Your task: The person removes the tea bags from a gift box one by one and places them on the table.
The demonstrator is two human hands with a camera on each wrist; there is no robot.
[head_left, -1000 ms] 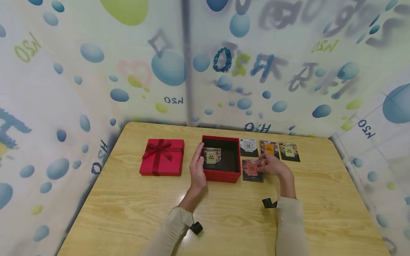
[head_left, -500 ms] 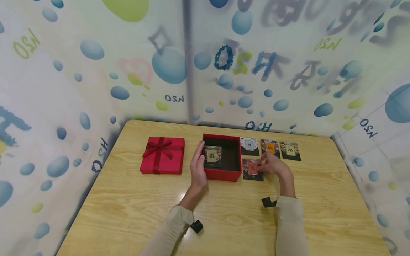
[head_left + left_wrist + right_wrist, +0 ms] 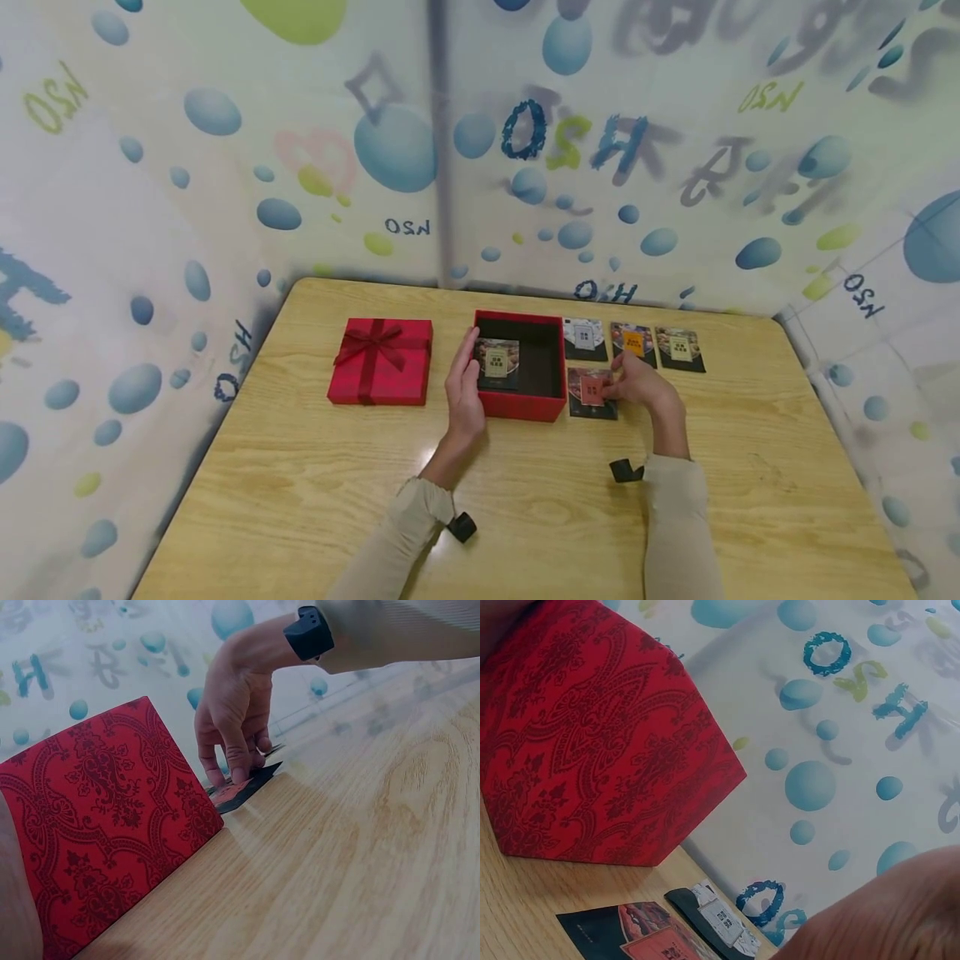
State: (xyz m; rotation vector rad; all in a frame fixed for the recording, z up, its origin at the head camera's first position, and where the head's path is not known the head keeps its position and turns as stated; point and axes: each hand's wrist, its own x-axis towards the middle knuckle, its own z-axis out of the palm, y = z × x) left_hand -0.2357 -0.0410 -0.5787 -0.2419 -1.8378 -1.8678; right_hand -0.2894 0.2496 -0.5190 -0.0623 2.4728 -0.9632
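My left hand (image 3: pixel 465 400) lies with straight fingers along the left side of an uncovered red box (image 3: pixel 521 407). Inside, at the left, a flat square packet (image 3: pixel 497 379) with a pale label rests on the dark bottom. Just right of the box is a dark packet (image 3: pixel 587 410) with a pink label. My right hand (image 3: pixel 647 392) has its thumb and bent fingertips on that packet's right part, pinching it low over the table. In the left wrist view, the right hand (image 3: pixel 232 712) reaches down onto the packet (image 3: pixel 251 789), partly behind the box's patterned red wall (image 3: pixel 112 787).
A red lid (image 3: pixel 381 367) with a ribbon bow lies left of the box. Behind the pink-labelled packet, a white-and-black packet (image 3: pixel 585 337), an orange-labelled packet (image 3: pixel 632 337) and another pale-labelled packet (image 3: pixel 680 346) form a row. The patterned wall (image 3: pixel 525 208) stands at the table's back edge.
The view has tilted slightly, so everything sits a little higher in the picture. Both hands, the box and the packets hold nearly the same places.
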